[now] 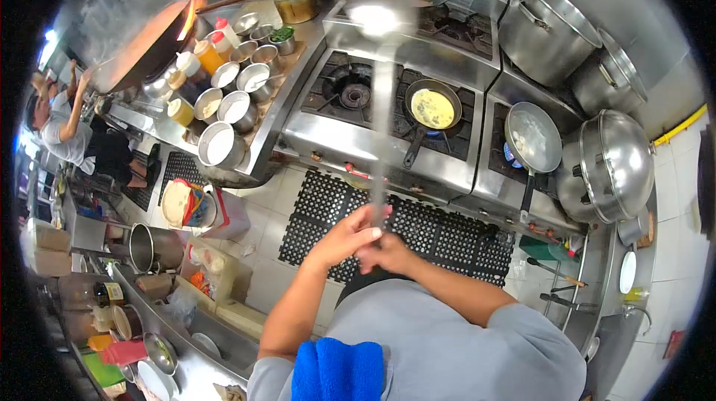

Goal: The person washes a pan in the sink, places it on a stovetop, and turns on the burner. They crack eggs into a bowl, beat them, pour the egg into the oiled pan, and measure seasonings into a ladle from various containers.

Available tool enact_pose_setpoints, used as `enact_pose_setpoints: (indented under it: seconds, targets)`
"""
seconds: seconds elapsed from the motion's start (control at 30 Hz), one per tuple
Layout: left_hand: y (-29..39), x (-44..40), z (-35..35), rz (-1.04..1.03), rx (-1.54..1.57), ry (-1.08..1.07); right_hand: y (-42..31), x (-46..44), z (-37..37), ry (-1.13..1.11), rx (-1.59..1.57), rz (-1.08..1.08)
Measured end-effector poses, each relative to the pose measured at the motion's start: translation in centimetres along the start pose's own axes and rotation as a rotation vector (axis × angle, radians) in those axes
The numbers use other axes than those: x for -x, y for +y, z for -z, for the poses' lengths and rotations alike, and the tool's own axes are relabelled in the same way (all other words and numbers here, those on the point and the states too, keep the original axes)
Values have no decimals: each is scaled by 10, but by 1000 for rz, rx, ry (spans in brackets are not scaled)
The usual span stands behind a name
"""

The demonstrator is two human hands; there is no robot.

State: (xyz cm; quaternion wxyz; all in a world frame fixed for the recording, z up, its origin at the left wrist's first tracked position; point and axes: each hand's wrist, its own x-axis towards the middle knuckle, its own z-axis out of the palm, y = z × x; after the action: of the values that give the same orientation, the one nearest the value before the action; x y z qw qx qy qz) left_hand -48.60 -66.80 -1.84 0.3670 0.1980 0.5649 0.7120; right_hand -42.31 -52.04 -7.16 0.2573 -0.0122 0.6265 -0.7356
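Observation:
A long-handled metal ladle [382, 103], smeared by motion, points away from me over the stove, its bright round head near the back burners. My right hand [388, 253] is closed around the lower end of the handle. My left hand [344, 238] is closed at the handle just above it, thumb laid across. Beyond the ladle, a dark frying pan [412, 144] sits on a lit burner with a yellow egg layer [432, 109] in it. To the right, a grey frying pan [548, 133] with small pale pieces inside rests over a blue flame.
Steel pots and containers [220, 144] and squeeze bottles [209, 57] crowd the left counter. A large wok [149, 51] flames near another person [63, 129]. Tall stockpots [548, 32] and a domed pot [626, 166] stand right. A black rubber mat [440, 233] covers the floor.

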Motion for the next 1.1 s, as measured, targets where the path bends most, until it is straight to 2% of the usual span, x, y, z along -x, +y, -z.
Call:
enact_pose_setpoints:
  seconds: [0.03, 0.07, 0.13, 0.17, 0.2, 0.23, 0.27, 0.3, 0.33, 0.4, 0.5, 0.53, 0.67, 0.73, 0.8, 0.87, 0.93, 0.97, 1.03, 1.1]
  targets:
    - [5, 8, 7, 46, -83, 56, -19, -8, -20, -73, 151, -21]
    - [5, 20, 16, 92, -167, 112, 5, -30, -21, -304, 180, 119]
    - [-23, 59, 37, 12, -161, 542, 4, -51, -20, -435, 750, 310]
    - [-23, 85, 43, 40, -161, 691, 8, -59, -13, -439, 745, 298]
    - [-24, 112, 46, 77, -160, 842, 18, -66, -6, -493, 818, 261]
    - [-38, 137, 47, -8, -83, 1063, 30, -73, 1, -555, 890, 222]
    - [-49, 161, 49, -81, -72, 1263, 44, -81, 10, -553, 845, 82]
    - [-51, 191, 50, 45, -5, 1325, 47, -85, 16, -519, 806, -28]
    - [-48, 204, 43, 80, -1, 1467, 49, -89, 22, -488, 771, -139]
    - [-66, 235, 37, 193, 68, 1603, 57, -99, 29, -410, 714, -203]
    - [-84, 247, 30, 390, 121, 1704, 68, -128, 23, -442, 768, -214]
    - [-85, 243, 29, 395, 233, 1732, 65, -140, 15, -471, 757, -210]
    - [-95, 227, 48, 563, 478, 1687, 48, -191, -9, -571, 716, -213]
    - [-108, 222, 61, 580, 598, 1676, 48, -213, -11, -622, 725, -259]
    - [-144, 227, 73, 517, 927, 1608, 50, -231, -12, -620, 831, -245]
    - [-163, 227, 83, 609, 1060, 1543, 50, -239, -11, -613, 878, -297]
    - [-181, 232, 99, 527, 1357, 1494, 55, -246, -10, -589, 873, -402]
    - [-191, 235, 109, 537, 1362, 1479, 55, -248, -11, -571, 877, -463]
    - [-203, 246, 128, 448, 1583, 1422, 62, -244, -16, -525, 903, -539]
    - [-210, 255, 153, 459, 1607, 1406, 79, -241, -19, -493, 920, -592]
